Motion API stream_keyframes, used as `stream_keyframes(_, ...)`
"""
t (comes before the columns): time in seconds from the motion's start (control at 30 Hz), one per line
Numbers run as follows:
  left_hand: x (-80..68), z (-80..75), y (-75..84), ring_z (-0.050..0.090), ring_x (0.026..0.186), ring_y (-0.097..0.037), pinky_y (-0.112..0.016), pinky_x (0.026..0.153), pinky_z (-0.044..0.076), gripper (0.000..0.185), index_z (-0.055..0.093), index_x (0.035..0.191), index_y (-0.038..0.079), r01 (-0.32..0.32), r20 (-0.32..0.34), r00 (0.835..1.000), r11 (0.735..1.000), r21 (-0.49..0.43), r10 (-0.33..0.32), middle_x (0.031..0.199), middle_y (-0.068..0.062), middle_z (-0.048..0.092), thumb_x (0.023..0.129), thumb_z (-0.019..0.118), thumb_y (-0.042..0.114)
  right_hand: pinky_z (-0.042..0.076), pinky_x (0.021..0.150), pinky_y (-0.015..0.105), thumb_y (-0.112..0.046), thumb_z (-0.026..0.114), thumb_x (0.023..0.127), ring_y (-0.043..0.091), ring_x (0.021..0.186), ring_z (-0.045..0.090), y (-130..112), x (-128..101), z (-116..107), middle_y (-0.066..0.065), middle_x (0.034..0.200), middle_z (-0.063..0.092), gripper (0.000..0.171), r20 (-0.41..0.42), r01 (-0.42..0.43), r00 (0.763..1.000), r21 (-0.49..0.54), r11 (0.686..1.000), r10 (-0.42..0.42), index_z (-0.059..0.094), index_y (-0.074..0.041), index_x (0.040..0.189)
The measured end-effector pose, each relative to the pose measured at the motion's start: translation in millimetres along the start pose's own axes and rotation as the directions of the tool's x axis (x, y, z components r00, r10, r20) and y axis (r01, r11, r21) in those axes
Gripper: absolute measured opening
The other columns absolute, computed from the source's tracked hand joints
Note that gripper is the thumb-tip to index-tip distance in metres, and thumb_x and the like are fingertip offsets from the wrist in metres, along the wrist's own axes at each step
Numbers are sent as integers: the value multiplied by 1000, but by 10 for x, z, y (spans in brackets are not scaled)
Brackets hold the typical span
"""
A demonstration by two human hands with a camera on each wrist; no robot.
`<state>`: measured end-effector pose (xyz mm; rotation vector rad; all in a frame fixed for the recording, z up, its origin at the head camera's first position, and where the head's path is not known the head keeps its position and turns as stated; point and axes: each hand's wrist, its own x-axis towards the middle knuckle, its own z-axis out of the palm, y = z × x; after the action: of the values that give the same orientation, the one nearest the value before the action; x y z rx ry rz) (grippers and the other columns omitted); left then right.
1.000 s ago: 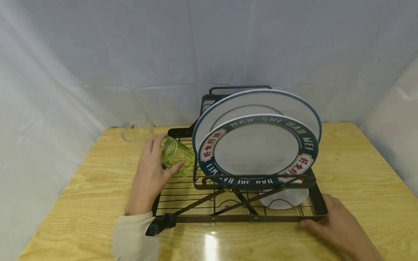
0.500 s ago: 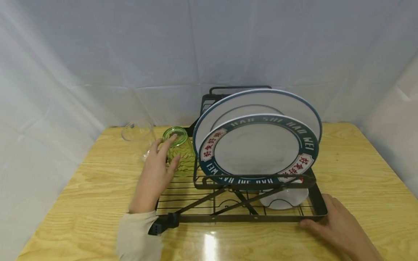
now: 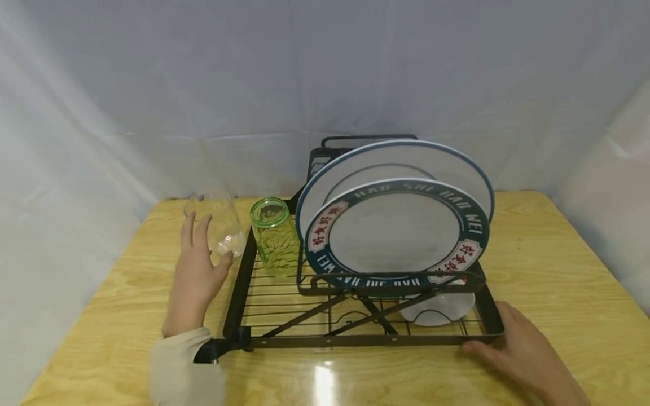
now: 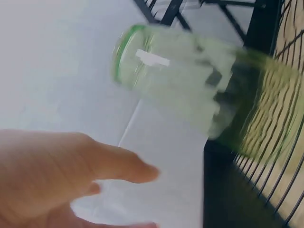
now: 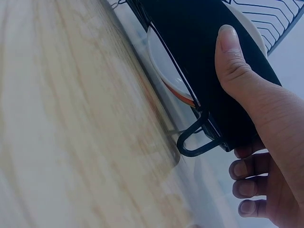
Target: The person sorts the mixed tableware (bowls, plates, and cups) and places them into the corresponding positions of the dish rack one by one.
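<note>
**Left hand at the clear glass, right hand on the rack**

On the wooden table (image 3: pixel 548 248), the left hand (image 3: pixel 195 276) reaches with relaxed, spread fingers around the clear glass (image 3: pixel 215 223), gripping nothing firmly. Just beside, the green glass (image 3: pixel 274 234) stands upside down on the black dish rack (image 3: pixel 355 340). The right hand (image 3: pixel 528 355) holds the rack's near right corner, thumb pressed on the frame.

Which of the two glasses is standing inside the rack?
The green glass: it stands upright on the rack's wire grid. The clear glass sits outside, on the table by the left hand.
</note>
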<state>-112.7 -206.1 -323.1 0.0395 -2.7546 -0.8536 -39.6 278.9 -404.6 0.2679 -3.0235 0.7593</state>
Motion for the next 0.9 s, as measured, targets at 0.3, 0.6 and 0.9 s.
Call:
stream_keyframes(0.3, 14, -32, -104, 59, 93, -44, -51, 66, 51, 56, 36, 144, -2, 44, -18, 999, 999, 27, -43, 137, -30, 33, 93, 58, 3, 45, 84, 63, -50, 80, 73, 47, 105, 57, -7, 6, 9, 28, 119, 59, 89, -6, 8, 1000, 16, 1000, -8, 45, 5, 134)
stream_keyframes(0.6, 17, 23, -137, 67, 70, -35, -26, 51, 49, 11, 69, 96, -8, 18, -320, 947, 998, -52, -34, 91, -26, 68, 93, 61, -1, 45, 84, 64, -53, 78, 74, 49, 109, 55, -36, 10, -22, 29, 124, 56, 94, 7, 0, 1000, 11, 1000, 0, 39, 3, 140)
stream_keyframes(0.9, 22, 29, -95, 67, 70, -40, -45, 56, 53, 9, 69, 91, -8, -7, -425, 905, 999, -38, -10, 89, -26, 68, 91, 60, -4, 45, 84, 64, -51, 78, 75, 51, 109, 54, -14, 0, -9, 31, 124, 55, 94, 33, -19, 999, -4, 1000, 19, 39, 6, 139)
